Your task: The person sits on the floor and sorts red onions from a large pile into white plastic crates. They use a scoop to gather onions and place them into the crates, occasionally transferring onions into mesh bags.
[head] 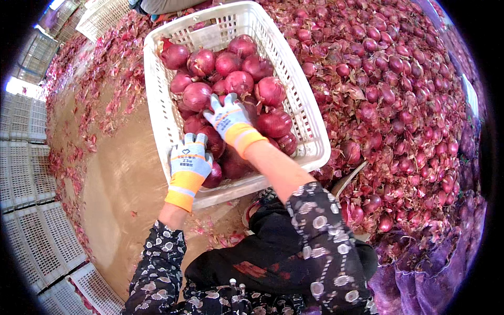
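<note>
A white perforated plastic crate (303,94) stands before me, partly filled with red onions (240,82). My left hand (190,159), in a grey and orange work glove, lies inside the crate's left wall near the front, its fingertips beside the onions. My right hand (231,118), gloved alike, rests on the onions near the middle with fingers spread. Whether either palm grips an onion is hidden.
A large heap of red onions (386,94) with loose skins spreads at the right, edged by purple mesh sacks (417,283). White crates (27,169) line the left. Onion skins litter the floor (118,173). Part of another person (169,5) shows at the top.
</note>
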Demonstrator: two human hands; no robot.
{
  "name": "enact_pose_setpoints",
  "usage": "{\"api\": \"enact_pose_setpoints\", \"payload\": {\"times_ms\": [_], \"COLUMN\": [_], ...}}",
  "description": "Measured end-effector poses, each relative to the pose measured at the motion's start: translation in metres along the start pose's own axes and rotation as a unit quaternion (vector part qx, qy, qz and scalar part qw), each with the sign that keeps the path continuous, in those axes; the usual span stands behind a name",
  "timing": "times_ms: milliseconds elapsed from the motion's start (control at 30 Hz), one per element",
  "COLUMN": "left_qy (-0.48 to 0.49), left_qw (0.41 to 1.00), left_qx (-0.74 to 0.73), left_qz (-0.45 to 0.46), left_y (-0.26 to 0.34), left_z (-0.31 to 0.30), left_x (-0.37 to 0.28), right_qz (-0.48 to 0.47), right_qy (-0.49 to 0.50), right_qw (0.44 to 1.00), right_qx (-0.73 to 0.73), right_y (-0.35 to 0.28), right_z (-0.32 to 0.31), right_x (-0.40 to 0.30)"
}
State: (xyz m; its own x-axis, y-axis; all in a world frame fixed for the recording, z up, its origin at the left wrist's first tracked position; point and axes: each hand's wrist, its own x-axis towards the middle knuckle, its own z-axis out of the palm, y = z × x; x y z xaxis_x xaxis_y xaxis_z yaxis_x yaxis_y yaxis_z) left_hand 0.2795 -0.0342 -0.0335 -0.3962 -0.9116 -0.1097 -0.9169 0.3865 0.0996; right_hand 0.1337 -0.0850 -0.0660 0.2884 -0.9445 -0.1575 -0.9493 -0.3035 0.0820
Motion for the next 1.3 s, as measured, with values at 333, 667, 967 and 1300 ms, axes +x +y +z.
{"api": "enact_pose_setpoints", "payload": {"times_ms": [333, 667, 967, 1300], "left_qy": [0.081, -0.118, -0.118, 0.003], "left_qw": [0.995, 0.957, 0.971, 0.959], "left_qx": [-0.057, 0.194, 0.158, 0.213], "left_qz": [0.026, 0.179, 0.133, 0.185], "left_y": [-0.02, -0.025, -0.077, -0.089], "left_z": [-0.009, -0.001, -0.036, -0.033], "left_x": [0.094, 0.152, 0.14, 0.112], "right_qz": [0.061, 0.102, 0.117, 0.14], "right_qy": [-0.108, 0.103, 0.079, 0.107], "right_qw": [0.971, 0.954, 0.936, 0.925], "right_qx": [0.205, 0.264, 0.321, 0.335], "right_y": [0.059, 0.06, 0.064, 0.058], "right_z": [-0.039, -0.016, -0.016, -0.02], "right_x": [-0.147, -0.153, -0.152, -0.152]}}
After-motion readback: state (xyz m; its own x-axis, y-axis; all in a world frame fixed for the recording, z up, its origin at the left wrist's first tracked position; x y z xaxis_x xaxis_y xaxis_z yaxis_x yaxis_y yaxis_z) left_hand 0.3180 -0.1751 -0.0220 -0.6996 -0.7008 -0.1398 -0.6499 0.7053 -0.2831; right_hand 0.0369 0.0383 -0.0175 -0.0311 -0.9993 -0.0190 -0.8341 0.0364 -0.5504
